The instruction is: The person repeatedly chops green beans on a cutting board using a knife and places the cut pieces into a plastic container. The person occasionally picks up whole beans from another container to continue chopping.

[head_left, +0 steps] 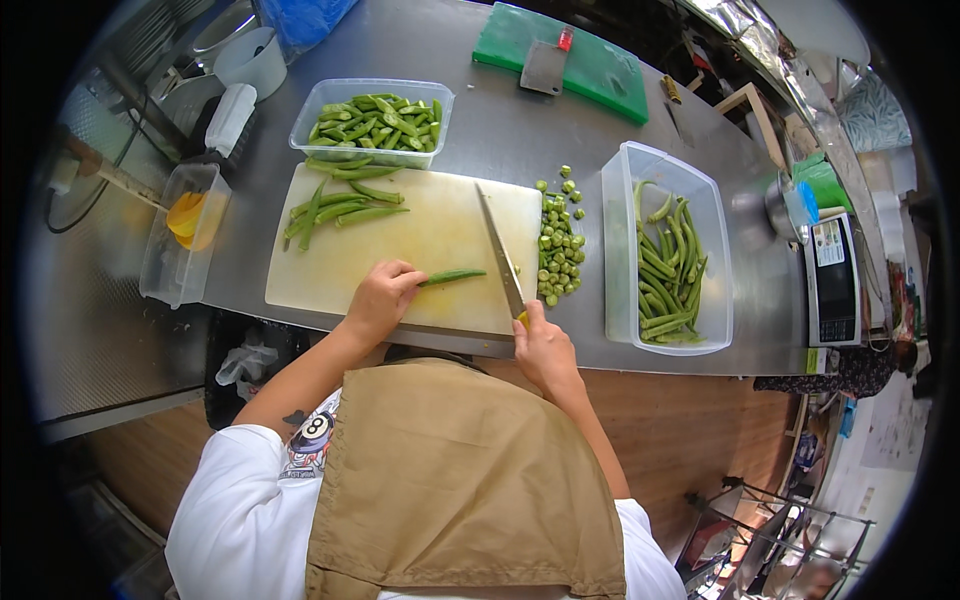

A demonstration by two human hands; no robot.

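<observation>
My left hand (385,295) pinches one end of an okra pod (455,277) that lies on the white cutting board (420,215). In my right hand (545,347) is a kitchen knife (499,245), its blade pointing away from me over the right part of the board. Several whole okra pods (345,208) rest at the board's far left. Cut-off okra tops (560,255) are heaped on the steel just past the board's right edge. Behind the board, a clear plastic container (297,135) holds cut okra; another container (618,250) on the right holds whole pods.
A green cutting board (610,80) with a cleaver (545,68) on it sits at the back of the steel table (420,50). On the left stands a clear container (165,275) with something yellow inside. A white bucket (250,65) is at the far left, and a microwave (832,275) at the right.
</observation>
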